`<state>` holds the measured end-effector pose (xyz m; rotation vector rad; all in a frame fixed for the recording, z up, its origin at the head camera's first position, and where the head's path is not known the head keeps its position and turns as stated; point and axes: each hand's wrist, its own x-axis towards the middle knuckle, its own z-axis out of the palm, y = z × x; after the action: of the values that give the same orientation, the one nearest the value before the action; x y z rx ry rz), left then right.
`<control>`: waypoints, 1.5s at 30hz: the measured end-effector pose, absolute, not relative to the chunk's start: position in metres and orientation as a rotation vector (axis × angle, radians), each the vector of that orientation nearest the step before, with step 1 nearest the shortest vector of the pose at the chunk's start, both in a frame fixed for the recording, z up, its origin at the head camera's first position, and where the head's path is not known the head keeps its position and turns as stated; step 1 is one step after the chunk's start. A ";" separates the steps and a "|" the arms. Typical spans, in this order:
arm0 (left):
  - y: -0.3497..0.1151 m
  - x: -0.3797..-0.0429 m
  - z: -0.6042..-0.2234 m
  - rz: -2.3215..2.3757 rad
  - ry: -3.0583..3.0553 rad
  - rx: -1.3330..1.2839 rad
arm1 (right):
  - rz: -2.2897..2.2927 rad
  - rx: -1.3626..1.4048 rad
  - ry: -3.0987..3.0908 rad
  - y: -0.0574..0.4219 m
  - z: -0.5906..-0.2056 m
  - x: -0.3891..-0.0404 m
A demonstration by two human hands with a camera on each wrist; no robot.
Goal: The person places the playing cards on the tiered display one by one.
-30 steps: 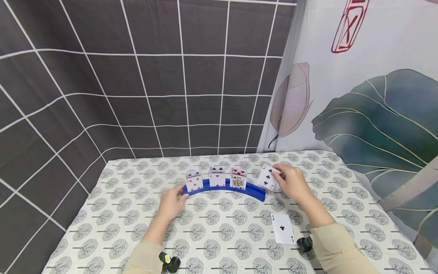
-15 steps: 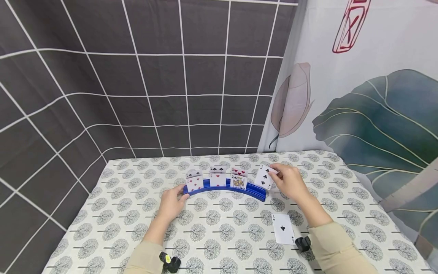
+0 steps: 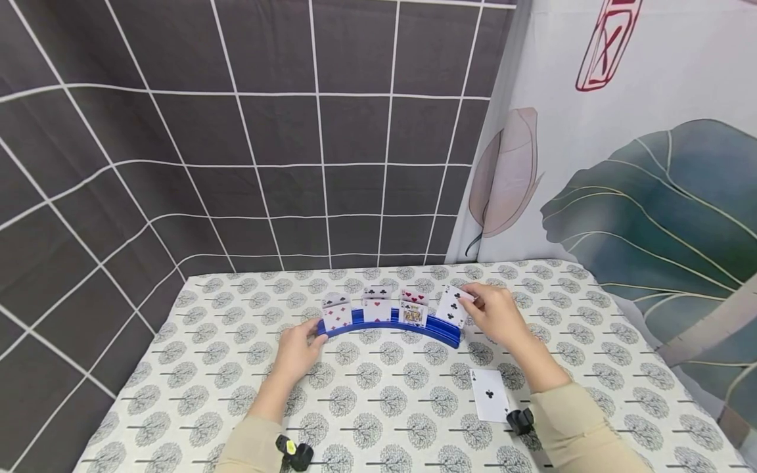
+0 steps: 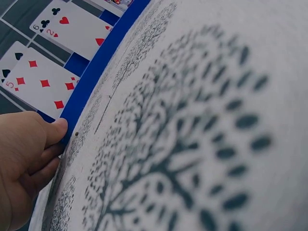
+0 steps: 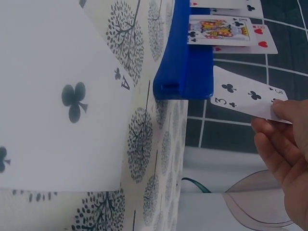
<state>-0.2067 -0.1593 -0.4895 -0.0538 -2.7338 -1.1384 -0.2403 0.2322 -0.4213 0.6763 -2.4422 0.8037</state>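
Observation:
A curved blue playing card holder (image 3: 443, 334) stands on the table, with two rows of cards. My left hand (image 3: 298, 351) grips its left end, thumb on the front edge. Close to that hand are the five of diamonds (image 4: 45, 83) and the two of hearts (image 4: 77, 33). The king of clubs (image 5: 219, 30) sits farther right in the front row. Between thumb and fingers my right hand (image 3: 499, 316) pinches the three of clubs (image 3: 451, 307) by its upper right edge. This card tilts, its lower edge right at the holder's right end.
An ace of clubs (image 3: 490, 395) lies face up on the patterned tablecloth (image 3: 367, 430), beside the right wrist's black camera (image 3: 520, 421). Behind the front cards, a six of clubs (image 3: 376, 291) and a hearts card (image 3: 412, 296) show only their tops. A dark checked curtain (image 3: 272, 131) hangs behind the table.
My right hand has moved a little left with the three of clubs, bringing it over the holder's right end. The left hand keeps its grip in place.

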 end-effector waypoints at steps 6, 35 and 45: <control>-0.160 -0.207 -0.490 -1.125 -2.731 -0.057 | 0.815 0.662 -2.455 0.232 -0.418 -0.239; -0.159 -0.207 -0.490 -1.129 -2.740 -0.052 | 0.727 0.855 -2.424 0.225 -0.430 -0.237; -0.160 -0.207 -0.492 -1.132 -2.742 -0.046 | 0.703 0.869 -2.450 0.227 -0.427 -0.235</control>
<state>-0.2070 -0.1596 -0.4919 -0.0464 -2.7418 -1.1318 -0.2348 0.2265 -0.4266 0.8690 -2.4499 0.7034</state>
